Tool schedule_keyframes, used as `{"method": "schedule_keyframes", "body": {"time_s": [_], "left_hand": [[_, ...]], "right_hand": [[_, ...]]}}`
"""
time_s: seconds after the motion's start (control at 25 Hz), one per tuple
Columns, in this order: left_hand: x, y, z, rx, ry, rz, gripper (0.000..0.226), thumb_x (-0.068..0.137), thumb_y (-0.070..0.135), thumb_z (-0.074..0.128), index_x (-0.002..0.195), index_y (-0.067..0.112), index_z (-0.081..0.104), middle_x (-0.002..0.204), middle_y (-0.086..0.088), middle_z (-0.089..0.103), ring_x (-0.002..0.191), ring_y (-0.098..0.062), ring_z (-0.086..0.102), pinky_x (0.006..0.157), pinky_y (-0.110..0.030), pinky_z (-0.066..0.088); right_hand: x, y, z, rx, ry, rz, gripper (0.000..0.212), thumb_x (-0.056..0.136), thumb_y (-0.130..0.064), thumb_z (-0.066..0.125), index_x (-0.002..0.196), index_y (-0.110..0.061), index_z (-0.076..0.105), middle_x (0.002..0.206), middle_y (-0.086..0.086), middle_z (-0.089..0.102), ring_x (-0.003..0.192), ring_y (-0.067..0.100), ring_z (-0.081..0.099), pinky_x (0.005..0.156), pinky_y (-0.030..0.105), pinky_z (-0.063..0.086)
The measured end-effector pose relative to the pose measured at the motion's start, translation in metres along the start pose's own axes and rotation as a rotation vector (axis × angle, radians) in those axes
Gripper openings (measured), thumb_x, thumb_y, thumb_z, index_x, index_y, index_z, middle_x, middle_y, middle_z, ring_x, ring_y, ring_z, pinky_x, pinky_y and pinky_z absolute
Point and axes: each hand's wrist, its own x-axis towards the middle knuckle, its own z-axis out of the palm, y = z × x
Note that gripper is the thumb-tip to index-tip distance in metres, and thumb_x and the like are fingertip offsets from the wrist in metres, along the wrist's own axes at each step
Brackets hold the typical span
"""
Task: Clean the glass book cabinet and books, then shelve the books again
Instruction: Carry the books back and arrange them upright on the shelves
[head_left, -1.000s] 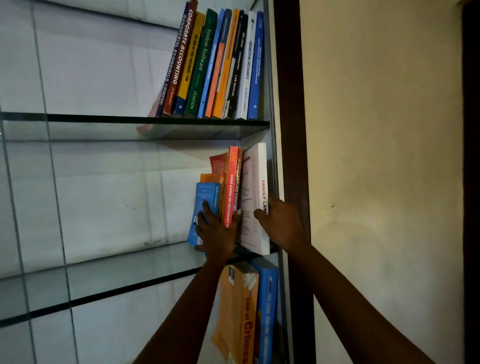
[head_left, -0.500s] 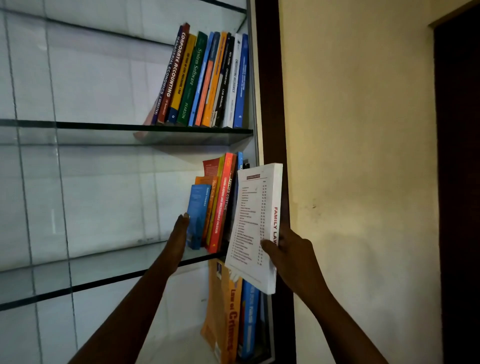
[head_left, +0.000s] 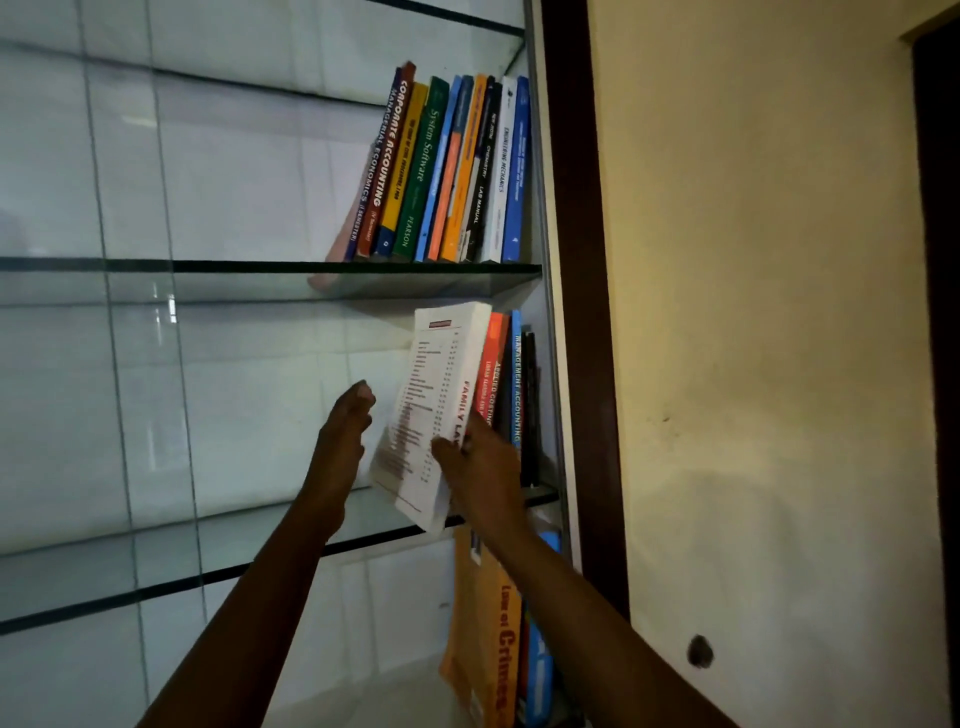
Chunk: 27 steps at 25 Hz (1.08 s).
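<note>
We look along two bare forearms that reach up into a glass cabinet. Nearest us, in the lowest compartment, an orange book (head_left: 491, 649) and a blue book (head_left: 540, 649) stand against the right side.

Just above them, the right hand (head_left: 480, 467) grips the white book (head_left: 436, 410) low on its spine, with the thumb across the cover. The left hand (head_left: 345, 431) is released, its fingers nearly straight, just beside the book's left face. We cannot tell whether it touches.

The white book is tilted. Its top leans right against a red book (head_left: 488, 358), and its bottom corner hangs out past the front edge of the middle shelf (head_left: 156, 584). Beyond the red book stand an accounting book (head_left: 517, 379) and a dark volume, close against the cabinet's side.

Farthest up, the top shelf (head_left: 208, 266) carries a top row (head_left: 452, 171) of coloured books leaning right.

We judge the step in hand to be shelving the white book at the left end of the middle row. The next move calls for pushing its lower end inward until it stands fully on the glass. The left hand should be ready to steady it, since nothing props that end.
</note>
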Motion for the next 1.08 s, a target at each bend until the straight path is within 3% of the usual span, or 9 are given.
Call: {"method": "schedule_keyframes", "body": {"time_s": [0.12,0.2,0.28,0.48,0.56,0.72,0.88,1.08], "left_hand": [[0.017,-0.003,-0.006,0.103,0.030,0.032,0.044,0.098,0.036,0.043,0.140,0.024,0.041,0.144,-0.001,0.044,0.128,-0.018,0.043,0.110,-0.040,0.032],[0.024,-0.012,0.001,0.242,0.043,0.053,0.043,0.095,0.030,0.053,0.136,0.021,0.046,0.135,-0.004,0.052,0.117,-0.016,0.051,0.097,-0.027,0.039],[0.031,-0.023,0.020,0.355,-0.009,0.078,0.051,0.091,0.030,0.060,0.138,0.017,0.045,0.134,-0.005,0.053,0.115,-0.018,0.052,0.086,-0.023,0.039],[0.060,-0.047,0.056,0.615,-0.132,0.157,0.069,0.085,0.030,0.067,0.143,0.014,0.034,0.140,-0.013,0.046,0.125,-0.026,0.047,0.101,-0.035,0.038],[0.066,-0.056,0.060,0.669,-0.159,0.173,0.073,0.084,0.030,0.067,0.144,0.015,0.029,0.139,-0.014,0.045,0.125,-0.028,0.047,0.102,-0.039,0.038],[0.069,-0.056,0.063,0.631,-0.144,0.282,0.081,0.082,0.033,0.069,0.146,0.012,0.023,0.124,-0.014,0.056,0.109,-0.028,0.058,0.092,-0.041,0.046],[0.066,-0.051,0.037,0.477,-0.110,0.311,0.076,0.087,0.021,0.065,0.145,0.010,0.018,0.107,-0.009,0.059,0.085,-0.017,0.058,0.074,-0.029,0.047],[0.064,-0.050,0.006,0.357,-0.072,0.227,0.066,0.087,0.010,0.062,0.141,0.005,0.024,0.120,-0.019,0.057,0.105,-0.033,0.059,0.082,-0.034,0.045]], "right_hand": [[0.015,0.004,0.026,-0.164,0.085,-0.037,0.048,0.093,-0.015,0.053,0.138,-0.010,0.039,0.143,0.010,0.041,0.131,0.027,0.041,0.101,0.045,0.044],[0.018,0.009,0.019,-0.219,0.140,0.012,0.047,0.092,-0.018,0.054,0.136,-0.009,0.041,0.141,0.011,0.044,0.127,0.027,0.045,0.097,0.045,0.047],[0.016,0.015,0.003,-0.235,0.181,0.057,0.040,0.092,-0.019,0.054,0.130,-0.009,0.046,0.135,0.011,0.050,0.120,0.026,0.053,0.091,0.043,0.052],[0.002,0.023,-0.026,-0.336,0.216,0.069,0.032,0.093,-0.020,0.053,0.122,-0.007,0.050,0.127,0.010,0.057,0.106,0.023,0.062,0.069,0.020,0.053],[0.001,0.025,-0.029,-0.337,0.228,0.089,0.033,0.093,-0.021,0.054,0.122,-0.008,0.050,0.125,0.010,0.058,0.104,0.023,0.063,0.072,0.024,0.055],[-0.001,0.024,-0.029,-0.383,0.241,0.105,0.033,0.092,-0.022,0.054,0.121,-0.008,0.049,0.122,0.009,0.060,0.103,0.021,0.063,0.073,0.025,0.053],[0.001,0.018,-0.024,-0.400,0.249,0.099,0.031,0.092,-0.021,0.055,0.119,-0.009,0.050,0.124,0.008,0.059,0.105,0.022,0.063,0.067,0.016,0.048],[0.023,0.019,0.017,-0.505,0.165,0.078,0.034,0.093,-0.022,0.052,0.122,-0.005,0.047,0.126,0.011,0.056,0.111,0.025,0.059,0.085,0.030,0.052]]}}
